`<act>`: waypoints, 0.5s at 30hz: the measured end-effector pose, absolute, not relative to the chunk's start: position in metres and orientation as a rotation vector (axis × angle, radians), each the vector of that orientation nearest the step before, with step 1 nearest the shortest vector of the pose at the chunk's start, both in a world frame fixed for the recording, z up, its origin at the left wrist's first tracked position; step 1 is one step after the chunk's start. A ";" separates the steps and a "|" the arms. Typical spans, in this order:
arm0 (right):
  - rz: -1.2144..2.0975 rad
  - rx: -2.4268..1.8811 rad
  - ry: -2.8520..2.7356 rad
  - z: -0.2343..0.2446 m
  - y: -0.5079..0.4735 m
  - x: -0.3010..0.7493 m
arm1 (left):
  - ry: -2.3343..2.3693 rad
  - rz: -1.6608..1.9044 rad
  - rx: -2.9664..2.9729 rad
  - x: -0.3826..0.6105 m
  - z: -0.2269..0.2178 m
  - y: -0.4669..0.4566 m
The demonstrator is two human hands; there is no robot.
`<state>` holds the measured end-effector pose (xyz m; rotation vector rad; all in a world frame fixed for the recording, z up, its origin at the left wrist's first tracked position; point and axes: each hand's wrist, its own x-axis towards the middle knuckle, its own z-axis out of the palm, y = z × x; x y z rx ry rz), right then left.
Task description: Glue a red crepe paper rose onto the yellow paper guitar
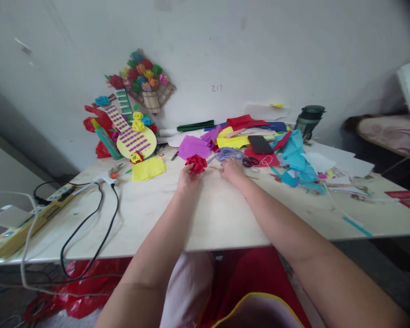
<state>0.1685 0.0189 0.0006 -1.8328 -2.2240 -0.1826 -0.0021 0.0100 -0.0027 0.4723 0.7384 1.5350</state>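
I note my left hand [187, 178] closed on the base of a red paper flower [196, 163] at mid-counter [205, 214], while my right hand [231, 171] rests just beside a bluish thread bundle [228, 155], though I cannot tell its grip.

Home craft corner, not a shop or a lab. I'm at a bare plywood table [208, 214] pushed against a scuffed white wall [259, 45]. Coloured paper sheets [194, 146] are piled at the back, scissors [251, 161] among them. Power strip [20, 225] with loose cables on the left. Finished pieces lean on the wall: paper guitar [130, 132], paper flower bouquet [143, 79]. Red paper rose [196, 163] in front of me. Bed [389, 130] at the right edge says living space. Phone [259, 144] and drink bottle [309, 119] sit among the scraps.
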 end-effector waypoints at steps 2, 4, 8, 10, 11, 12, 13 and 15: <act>-0.191 -1.863 -2.233 0.002 0.017 0.167 | 0.749 1.565 0.469 -0.003 -0.004 0.012; -0.193 -1.890 -2.244 0.003 0.016 0.165 | 0.747 1.596 0.472 -0.003 -0.004 0.012; -0.201 -1.910 -2.248 0.003 0.014 0.163 | 0.753 1.636 0.485 -0.002 -0.002 0.009; -0.213 -1.887 -2.243 0.003 0.013 0.162 | 0.774 1.654 0.477 -0.002 -0.001 0.007; -0.218 -1.875 -2.243 0.003 0.012 0.161 | 0.779 1.661 0.476 -0.001 -0.001 0.007; -0.219 -1.864 -2.242 0.002 0.011 0.160 | 0.782 1.667 0.478 -0.001 -0.002 0.007; -0.219 -1.855 -2.240 0.001 0.011 0.160 | 0.785 1.669 0.481 -0.002 -0.002 0.007; -0.218 -1.827 -2.234 0.000 0.009 0.158 | 0.796 1.669 0.488 -0.003 -0.005 0.007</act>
